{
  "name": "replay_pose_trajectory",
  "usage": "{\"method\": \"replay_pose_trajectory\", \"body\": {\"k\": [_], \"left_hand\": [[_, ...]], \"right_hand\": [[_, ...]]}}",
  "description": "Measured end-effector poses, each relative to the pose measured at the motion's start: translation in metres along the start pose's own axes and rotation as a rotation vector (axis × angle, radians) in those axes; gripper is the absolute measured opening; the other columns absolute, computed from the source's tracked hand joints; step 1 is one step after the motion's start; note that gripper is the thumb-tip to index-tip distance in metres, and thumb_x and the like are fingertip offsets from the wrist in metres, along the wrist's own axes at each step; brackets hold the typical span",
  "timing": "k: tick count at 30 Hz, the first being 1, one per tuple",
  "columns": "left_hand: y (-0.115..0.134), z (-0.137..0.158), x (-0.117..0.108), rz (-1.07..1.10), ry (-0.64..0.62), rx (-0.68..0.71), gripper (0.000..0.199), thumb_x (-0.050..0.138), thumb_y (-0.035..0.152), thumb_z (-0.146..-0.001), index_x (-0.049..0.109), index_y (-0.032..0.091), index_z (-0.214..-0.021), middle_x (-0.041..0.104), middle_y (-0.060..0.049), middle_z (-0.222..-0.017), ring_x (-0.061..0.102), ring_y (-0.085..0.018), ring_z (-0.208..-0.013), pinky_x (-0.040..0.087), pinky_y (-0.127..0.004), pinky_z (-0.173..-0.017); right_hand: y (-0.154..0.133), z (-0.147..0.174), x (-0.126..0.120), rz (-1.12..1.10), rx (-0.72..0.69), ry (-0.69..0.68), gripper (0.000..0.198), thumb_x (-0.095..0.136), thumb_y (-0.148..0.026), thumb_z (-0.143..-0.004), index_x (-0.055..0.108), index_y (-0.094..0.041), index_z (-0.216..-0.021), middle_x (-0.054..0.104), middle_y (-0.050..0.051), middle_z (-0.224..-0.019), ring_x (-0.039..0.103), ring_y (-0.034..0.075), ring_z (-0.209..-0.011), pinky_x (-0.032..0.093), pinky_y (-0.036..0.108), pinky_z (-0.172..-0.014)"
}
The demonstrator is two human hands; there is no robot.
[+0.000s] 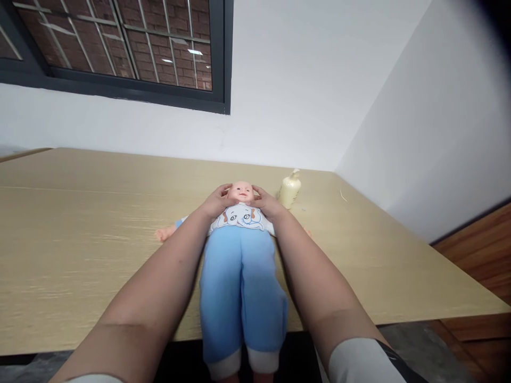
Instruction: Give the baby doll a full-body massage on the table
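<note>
A baby doll (224, 276) lies on its back on the table, in blue trousers with white cuffs and a white top with an elephant print. Its head points toward the wall, and its lower legs reach past the near table edge. My left hand (219, 201) cups one side of the doll's head and neck, thumb near the chin. On the other side my right hand (266, 203) holds the head the same way. The doll's arms stretch out sideways, partly hidden by my forearms.
A cream pump bottle (289, 191) stands on the table (99, 234) just beyond my right hand. Farther right lies a thin pale strip (343, 196). White walls meet in the corner behind, with a dark-framed barred window (223, 64) at the upper left.
</note>
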State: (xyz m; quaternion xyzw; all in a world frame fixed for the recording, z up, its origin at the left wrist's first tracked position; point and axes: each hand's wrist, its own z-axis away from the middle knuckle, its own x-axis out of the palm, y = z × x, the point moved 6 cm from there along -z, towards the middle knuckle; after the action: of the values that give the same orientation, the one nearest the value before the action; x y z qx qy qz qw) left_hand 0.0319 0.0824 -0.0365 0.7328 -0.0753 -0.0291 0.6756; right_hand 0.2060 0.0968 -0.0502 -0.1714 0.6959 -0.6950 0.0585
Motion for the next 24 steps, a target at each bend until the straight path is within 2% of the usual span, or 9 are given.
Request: {"method": "replay_pose_trajectory", "body": {"k": [3,6,10,13,15,19,24], "left_hand": [[-0.0002,0.0009,0.0011,0.103,0.000,-0.022,0.079,0.083,0.021,-0.052,0.055,0.020,-0.125,0.058,-0.014,-0.128,0.066,-0.029,-0.102,0.054,-0.041,-0.082],[0.0010,0.0018,0.0019,0.185,0.014,-0.042,0.073,0.078,0.015,-0.050,0.057,0.018,-0.120,0.065,-0.012,-0.116,0.068,-0.028,-0.095,0.054,-0.041,-0.081],[-0.0025,0.0010,-0.0036,0.230,0.112,-0.106,0.057,0.070,0.017,-0.056,0.061,0.018,-0.112,0.071,-0.010,-0.099,0.068,-0.027,-0.088,0.054,-0.039,-0.075],[-0.0051,0.0004,-0.0063,0.218,0.142,-0.117,0.055,0.072,0.024,-0.061,0.061,0.018,-0.114,0.070,-0.010,-0.091,0.068,-0.027,-0.086,0.054,-0.038,-0.073],[-0.0035,0.0002,-0.0041,0.213,0.098,-0.075,0.060,0.077,0.025,-0.059,0.059,0.018,-0.117,0.069,-0.011,-0.099,0.068,-0.027,-0.090,0.054,-0.039,-0.076],[-0.0003,0.0010,-0.0001,0.099,0.023,-0.010,0.078,0.085,0.023,-0.050,0.057,0.020,-0.123,0.060,-0.014,-0.125,0.066,-0.030,-0.101,0.054,-0.041,-0.082],[0.0006,0.0006,0.0000,-0.006,0.018,0.003,0.084,0.086,0.028,-0.049,0.054,0.023,-0.126,0.053,-0.014,-0.133,0.061,-0.033,-0.112,0.052,-0.043,-0.087]], "right_hand": [[-0.0014,0.0015,-0.0009,-0.070,0.021,-0.006,0.097,0.079,-0.008,-0.055,0.037,-0.018,-0.142,0.069,0.010,-0.109,0.069,0.027,-0.092,0.057,0.043,-0.084],[-0.0021,0.0018,-0.0009,-0.085,0.032,0.002,0.094,0.072,-0.005,-0.054,0.038,-0.018,-0.141,0.071,0.009,-0.105,0.069,0.027,-0.091,0.056,0.045,-0.084],[-0.0015,0.0006,-0.0025,-0.091,0.047,0.038,0.087,0.068,-0.010,-0.059,0.040,-0.018,-0.141,0.071,0.007,-0.097,0.068,0.026,-0.088,0.055,0.043,-0.083],[-0.0005,0.0000,-0.0059,-0.069,0.056,0.101,0.074,0.068,-0.020,-0.067,0.046,-0.019,-0.138,0.070,0.007,-0.095,0.068,0.024,-0.084,0.055,0.042,-0.083],[-0.0002,-0.0002,-0.0045,-0.046,0.046,0.095,0.075,0.071,-0.025,-0.069,0.044,-0.021,-0.139,0.069,0.007,-0.102,0.068,0.024,-0.085,0.056,0.042,-0.083],[-0.0008,-0.0012,0.0005,0.089,-0.020,0.058,0.097,0.083,-0.034,-0.064,0.034,-0.023,-0.146,0.063,0.011,-0.122,0.067,0.026,-0.096,0.056,0.043,-0.086],[-0.0004,-0.0042,-0.0013,0.289,-0.046,0.080,0.111,0.087,-0.039,-0.059,0.028,-0.022,-0.150,0.056,0.014,-0.133,0.066,0.027,-0.098,0.056,0.043,-0.086]]}}
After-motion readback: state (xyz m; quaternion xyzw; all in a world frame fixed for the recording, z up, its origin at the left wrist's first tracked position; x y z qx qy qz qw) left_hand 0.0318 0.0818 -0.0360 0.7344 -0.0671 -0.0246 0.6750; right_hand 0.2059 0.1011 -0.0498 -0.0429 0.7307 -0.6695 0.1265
